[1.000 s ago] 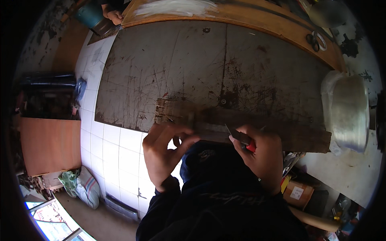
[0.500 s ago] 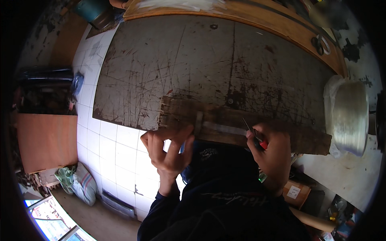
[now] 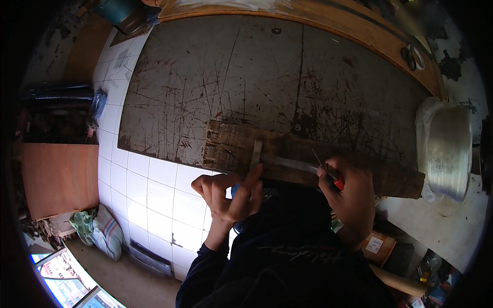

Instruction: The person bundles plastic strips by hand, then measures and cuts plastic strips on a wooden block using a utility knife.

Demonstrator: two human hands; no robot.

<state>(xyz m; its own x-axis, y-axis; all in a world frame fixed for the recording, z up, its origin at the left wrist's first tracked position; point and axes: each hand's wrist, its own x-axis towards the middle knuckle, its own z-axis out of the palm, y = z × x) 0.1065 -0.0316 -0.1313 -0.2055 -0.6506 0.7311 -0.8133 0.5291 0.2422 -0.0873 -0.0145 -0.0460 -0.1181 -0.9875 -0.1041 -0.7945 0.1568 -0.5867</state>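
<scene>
A worn wooden board lies along the near edge of the dark, scratched tabletop. Crosswise on it rests a short pale strip, and a longer translucent strip runs from there toward the right. My left hand has its other fingers bent, with a fingertip at the short strip's near end. Closed in my right hand is a slim tool with a red and black handle and a thin pointed metal tip, above the longer strip's right end. My fingers hide part of the tool.
At the right stands a large spool of clear material in plastic wrap. Scissors and a white ring lie on the wooden ledge along the far side. A reddish-brown panel and sacks are at the left on the floor.
My left hand has shifted right and nearer to me, its fingertip now at the short strip's near end. My right hand keeps the tool almost in place.
</scene>
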